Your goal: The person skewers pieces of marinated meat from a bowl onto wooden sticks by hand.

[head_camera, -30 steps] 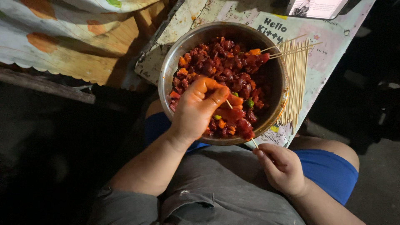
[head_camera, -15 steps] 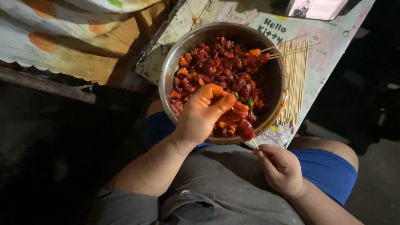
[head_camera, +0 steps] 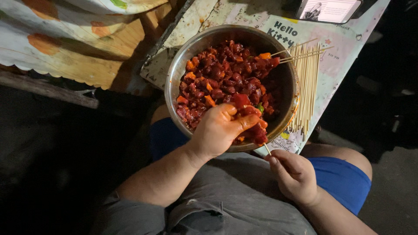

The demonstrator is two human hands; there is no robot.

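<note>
One head-worn camera looks steeply down, close over the metal bowl (head_camera: 187, 74) at the surface's (head_camera: 344, 48) near edge.

One metal bowl (head_camera: 174, 82), one phone (head_camera: 328, 9), two hands, many skewers (head_camera: 307, 82).

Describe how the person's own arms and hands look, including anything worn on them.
Both forearms are bare, with no watch, bracelet or glove in view. The left hand is smeared with reddish-orange sauce on its fingers; the right hand looks clean. No rings show. A grey short sleeve ends near the left elbow; the right arm's sleeve is out of frame.
</note>
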